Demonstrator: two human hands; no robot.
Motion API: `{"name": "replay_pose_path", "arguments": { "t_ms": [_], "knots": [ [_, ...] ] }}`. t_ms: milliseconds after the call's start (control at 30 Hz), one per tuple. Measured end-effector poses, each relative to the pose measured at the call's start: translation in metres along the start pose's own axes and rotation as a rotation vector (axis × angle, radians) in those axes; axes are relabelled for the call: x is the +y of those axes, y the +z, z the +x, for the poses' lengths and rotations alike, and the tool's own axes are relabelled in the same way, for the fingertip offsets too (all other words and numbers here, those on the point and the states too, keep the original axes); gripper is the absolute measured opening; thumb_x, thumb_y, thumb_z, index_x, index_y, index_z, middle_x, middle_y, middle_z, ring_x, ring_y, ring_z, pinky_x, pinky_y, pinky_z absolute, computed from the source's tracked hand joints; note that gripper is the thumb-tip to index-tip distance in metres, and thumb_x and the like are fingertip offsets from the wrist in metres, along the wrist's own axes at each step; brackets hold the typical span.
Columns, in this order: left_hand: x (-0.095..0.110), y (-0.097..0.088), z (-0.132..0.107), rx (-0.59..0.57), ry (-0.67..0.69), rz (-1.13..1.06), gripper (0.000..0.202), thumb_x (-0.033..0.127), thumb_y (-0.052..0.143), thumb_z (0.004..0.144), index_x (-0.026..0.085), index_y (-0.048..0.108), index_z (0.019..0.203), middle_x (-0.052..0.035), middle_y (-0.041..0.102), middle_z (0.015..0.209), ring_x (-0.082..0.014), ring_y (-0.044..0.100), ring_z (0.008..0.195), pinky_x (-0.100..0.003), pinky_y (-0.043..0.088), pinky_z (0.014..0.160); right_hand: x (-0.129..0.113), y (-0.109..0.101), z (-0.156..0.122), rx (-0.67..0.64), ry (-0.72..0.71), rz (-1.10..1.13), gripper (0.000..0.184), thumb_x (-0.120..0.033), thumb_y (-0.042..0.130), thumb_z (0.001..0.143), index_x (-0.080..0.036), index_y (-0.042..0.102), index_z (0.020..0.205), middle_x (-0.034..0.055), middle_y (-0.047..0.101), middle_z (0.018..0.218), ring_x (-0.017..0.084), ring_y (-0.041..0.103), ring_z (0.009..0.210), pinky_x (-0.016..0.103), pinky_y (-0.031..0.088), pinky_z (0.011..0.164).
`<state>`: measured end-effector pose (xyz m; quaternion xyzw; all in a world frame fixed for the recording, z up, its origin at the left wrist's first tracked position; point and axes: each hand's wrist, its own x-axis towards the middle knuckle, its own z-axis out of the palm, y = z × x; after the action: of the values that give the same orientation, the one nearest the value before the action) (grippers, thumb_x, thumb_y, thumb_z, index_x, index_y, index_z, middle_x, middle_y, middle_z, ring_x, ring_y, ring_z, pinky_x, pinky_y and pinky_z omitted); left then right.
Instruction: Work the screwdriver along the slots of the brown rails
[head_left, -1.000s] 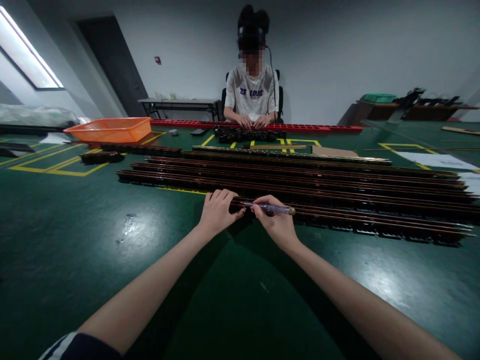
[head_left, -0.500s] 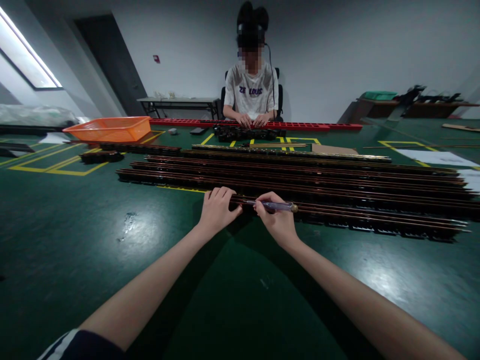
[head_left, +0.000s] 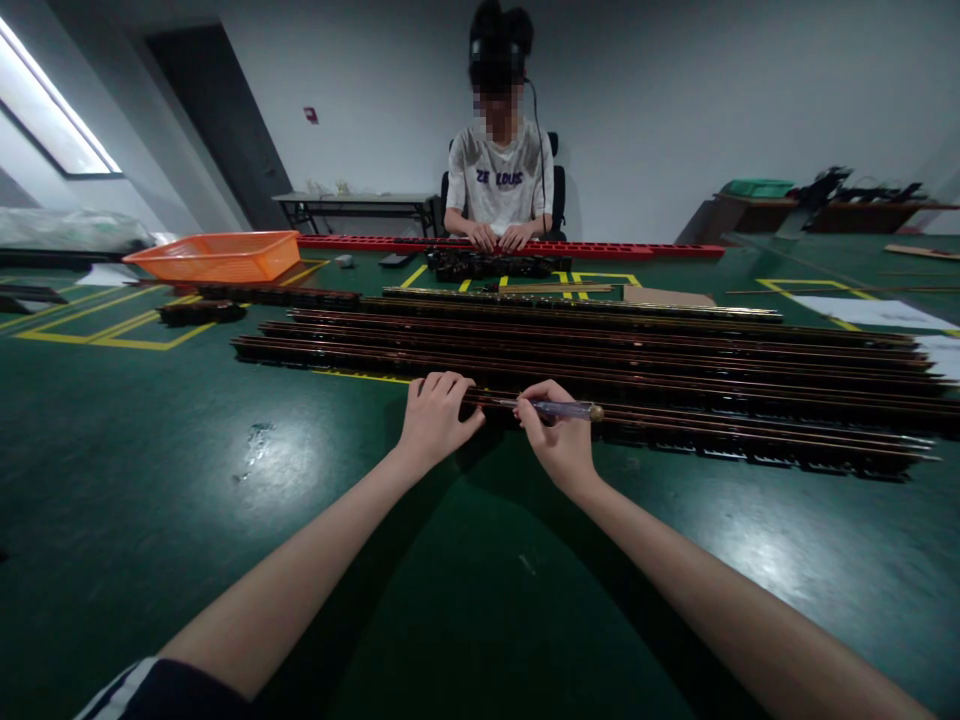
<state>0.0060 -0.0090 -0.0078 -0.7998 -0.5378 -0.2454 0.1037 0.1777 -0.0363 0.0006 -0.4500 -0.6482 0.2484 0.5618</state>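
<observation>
On the bench (head_left: 165, 480), the left hand (head_left: 435, 420) closes its grip over the near dark strip (head_left: 750, 438), thumb on the near side, apparently to steady it. The right hand (head_left: 559, 445) grips one slim tool (head_left: 566, 410) by its handle, shaft aimed leftward along that strip, presumably for control. Parallel further strips (head_left: 637, 365) lie behind, too tightly packed to count; one orange basket (head_left: 266, 262) stands beyond, leftward.

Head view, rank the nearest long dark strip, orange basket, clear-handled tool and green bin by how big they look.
Largest: long dark strip
Next: orange basket
Smallest: clear-handled tool and green bin, too alike to rank; the bin is farther away.
</observation>
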Motion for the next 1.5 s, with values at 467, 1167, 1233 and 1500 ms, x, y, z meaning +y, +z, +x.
{"name": "replay_pose_path", "arguments": {
  "t_ms": [467, 1167, 1233, 1500],
  "knots": [
    [-0.002, 0.0004, -0.0009, 0.015, 0.029, 0.024, 0.029, 0.024, 0.049, 0.084, 0.015, 0.058, 0.11, -0.0081, 0.063, 0.11, -0.0263, 0.053, 0.106, -0.043, 0.034, 0.09, 0.0006, -0.0004, 0.0002, 0.011, -0.012, 0.033, 0.009, -0.027, 0.054, 0.08, -0.019, 0.053, 0.075, 0.0018, 0.059, 0.069, 0.014, 0.059, 0.064, 0.028, 0.05, 0.058],
    [-0.0005, 0.0003, -0.0005, 0.007, 0.061, -0.006, 0.029, 0.012, 0.045, 0.084, 0.014, 0.058, 0.11, -0.0082, 0.064, 0.111, -0.0232, 0.055, 0.108, -0.044, 0.031, 0.099, 0.0039, 0.0, 0.0012, -0.063, -0.011, 0.021, 0.012, -0.03, 0.056, 0.082, -0.018, 0.057, 0.079, 0.002, 0.061, 0.073, 0.013, 0.06, 0.065, 0.026, 0.049, 0.059],
    [-0.0001, 0.0001, -0.0003, 0.002, 0.06, -0.005, 0.029, 0.012, 0.045, 0.084, 0.015, 0.058, 0.111, -0.0085, 0.064, 0.111, -0.0232, 0.055, 0.108, -0.044, 0.03, 0.1, 0.0038, -0.0003, 0.0009, -0.062, -0.006, 0.038, 0.013, -0.031, 0.056, 0.082, -0.019, 0.057, 0.079, 0.0021, 0.061, 0.073, 0.013, 0.06, 0.066, 0.026, 0.05, 0.059],
    [0.0004, -0.0001, -0.0005, 0.003, 0.078, -0.001, 0.031, 0.011, 0.042, 0.085, 0.013, 0.058, 0.112, -0.0094, 0.063, 0.113, -0.0234, 0.055, 0.109, -0.044, 0.028, 0.104, 0.003, 0.0006, 0.0002, -0.049, 0.042, 0.094, 0.017, -0.034, 0.056, 0.082, -0.018, 0.057, 0.079, 0.0028, 0.06, 0.073, 0.014, 0.058, 0.066, 0.027, 0.049, 0.058]
  ]
}}
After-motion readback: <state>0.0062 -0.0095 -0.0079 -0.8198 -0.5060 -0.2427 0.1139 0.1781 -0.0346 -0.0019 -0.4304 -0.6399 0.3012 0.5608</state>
